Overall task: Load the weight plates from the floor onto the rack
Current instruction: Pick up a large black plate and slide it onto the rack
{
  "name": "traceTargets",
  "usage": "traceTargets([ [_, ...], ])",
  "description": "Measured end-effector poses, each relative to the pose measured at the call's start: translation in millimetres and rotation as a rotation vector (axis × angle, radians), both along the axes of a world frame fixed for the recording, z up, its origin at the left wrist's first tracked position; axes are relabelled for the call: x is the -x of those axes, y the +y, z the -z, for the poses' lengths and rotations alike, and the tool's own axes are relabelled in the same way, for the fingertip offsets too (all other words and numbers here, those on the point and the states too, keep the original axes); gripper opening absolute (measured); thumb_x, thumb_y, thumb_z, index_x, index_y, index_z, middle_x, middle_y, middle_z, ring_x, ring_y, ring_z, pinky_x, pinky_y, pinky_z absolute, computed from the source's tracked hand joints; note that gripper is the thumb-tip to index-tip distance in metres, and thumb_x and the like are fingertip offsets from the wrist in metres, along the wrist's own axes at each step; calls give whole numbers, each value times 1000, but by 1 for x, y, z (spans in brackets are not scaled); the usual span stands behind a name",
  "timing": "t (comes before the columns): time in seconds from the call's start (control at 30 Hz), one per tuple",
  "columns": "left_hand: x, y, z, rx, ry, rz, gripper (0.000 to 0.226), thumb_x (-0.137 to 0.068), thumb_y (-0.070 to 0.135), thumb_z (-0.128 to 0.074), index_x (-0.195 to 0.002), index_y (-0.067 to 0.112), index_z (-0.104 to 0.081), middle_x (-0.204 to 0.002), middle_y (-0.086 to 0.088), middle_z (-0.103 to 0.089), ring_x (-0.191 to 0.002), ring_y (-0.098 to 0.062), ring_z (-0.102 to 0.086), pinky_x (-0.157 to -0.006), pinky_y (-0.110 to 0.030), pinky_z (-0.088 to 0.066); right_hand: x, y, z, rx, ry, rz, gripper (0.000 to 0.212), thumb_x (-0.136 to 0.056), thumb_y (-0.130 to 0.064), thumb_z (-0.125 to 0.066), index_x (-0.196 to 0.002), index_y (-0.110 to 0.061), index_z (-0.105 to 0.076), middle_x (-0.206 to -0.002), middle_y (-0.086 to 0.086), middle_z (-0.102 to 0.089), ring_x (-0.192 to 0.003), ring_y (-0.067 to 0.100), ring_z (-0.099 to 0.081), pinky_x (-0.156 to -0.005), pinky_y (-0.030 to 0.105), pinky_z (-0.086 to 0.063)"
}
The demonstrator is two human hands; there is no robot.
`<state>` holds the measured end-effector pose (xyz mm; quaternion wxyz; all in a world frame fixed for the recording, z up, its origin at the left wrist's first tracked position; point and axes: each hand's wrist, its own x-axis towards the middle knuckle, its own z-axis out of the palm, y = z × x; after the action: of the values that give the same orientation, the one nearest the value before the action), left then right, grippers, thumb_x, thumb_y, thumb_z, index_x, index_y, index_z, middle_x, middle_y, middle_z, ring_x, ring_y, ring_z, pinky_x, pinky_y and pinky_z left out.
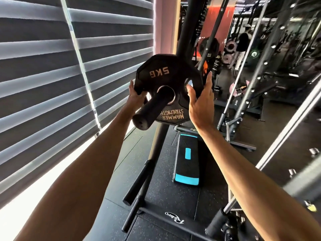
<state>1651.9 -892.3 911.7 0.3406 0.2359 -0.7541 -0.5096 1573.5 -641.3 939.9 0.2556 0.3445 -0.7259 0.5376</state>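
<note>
5 kg plate sits threaded on the rack peg, my left hand gripping its rim, right hand pressing flat-fingered. I want an even push, kept square.

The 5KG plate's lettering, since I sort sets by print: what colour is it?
Pinkish bronze, on the black plate; head view.

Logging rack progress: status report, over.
Left grip holds 5 kg plate by rim; right grip, fingers straight, steadies opposite rim. Plate threaded on rack peg. No obstruction visible.
</note>
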Motion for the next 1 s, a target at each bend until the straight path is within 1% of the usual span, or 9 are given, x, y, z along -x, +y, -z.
traceTargets([
  [0.07,4,-5,8,15,-11,-23,78,-85,41,-69,-144,5,-33,-123,-17,-61,-116,-33,-60,-98,-55,-50,0,2,0,0,-18,-21,77,-100,-51,-46,-156,-8,-15,-150,10,-44,-132,22,-47,-104,29,-41],
  [0.13,-7,18,9,52,8,23,57,-88,36,-69,-132,7,-49,-117,-11,-65,-112,-26,-64,-95,-49,-53,-2,4,3,7,-66,-62,75,-100,-51,-45,-155,-9,-16,-150,9,-43,-135,21,-46,-107,27,-39],
  [0.23,-40,62,34,-131,69,88,12,-95,4,-56,-106,8,-57,-88,13,-73,-82,-1,-68,-75,-26,-55,-7,10,25,8,-159,-89,68,-100,-52,-44,-152,-13,-23,-144,7,-51,-129,18,-52,-105,28,-45],
  [0.3,-58,86,60,-230,57,27,13,-95,6,-55,-108,6,-56,-85,7,-69,-72,-5,-65,-64,-23,-52,-11,17,55,-9,-216,-100,62,-99,-54,-44,-146,-17,-30,-134,6,-59,-119,17,-60,-100,36,-51],
  [0.43,-70,134,113,-408,-42,-72,30,-101,31,-51,-114,4,-55,-82,-8,-64,-62,-18,-63,-58,-27,-50,-25,47,124,-131,-364,-105,55,-100,-46,-47,-138,-7,-42,-115,12,-65,-100,21,-65,-91,35,-53],
  [0.57,-62,190,178,-447,-301,-70,24,-102,28,-47,-108,8,-59,-81,-6,-65,-61,-17,-63,-58,-29,-50,-33,93,187,-324,-615,-121,38,-100,-37,-51,-119,-5,-58,-107,16,-71,-97,27,-69,-89,31,-51],
  [0.67,-49,237,216,-407,-424,5,20,-103,25,-47,-104,9,-59,-74,-2,-66,-50,-8,-64,-47,-21,-51,-24,138,235,-401,-754,-100,38,-94,-46,-51,-104,-12,-62,-94,15,-74,-89,34,-71,-85,46,-55],
  [0.73,-36,274,233,-429,-459,32,15,-101,24,-52,-97,11,-58,-67,-3,-67,-43,-7,-62,-41,-18,-48,-15,177,259,-444,-813,-85,33,-92,-45,-51,-96,-15,-63,-90,15,-74,-86,33,-72,-82,48,-57],
  [1.0,47,484,292,-318,-712,266,19,-97,20,-52,-103,9,-67,-75,-11,-70,-58,-23,-66,-55,-29,-53,17,390,311,-581,-981,15,30,-97,-34,-51,-88,-8,-65,-78,16,-74,-79,36,-71,-75,43,-56],
])
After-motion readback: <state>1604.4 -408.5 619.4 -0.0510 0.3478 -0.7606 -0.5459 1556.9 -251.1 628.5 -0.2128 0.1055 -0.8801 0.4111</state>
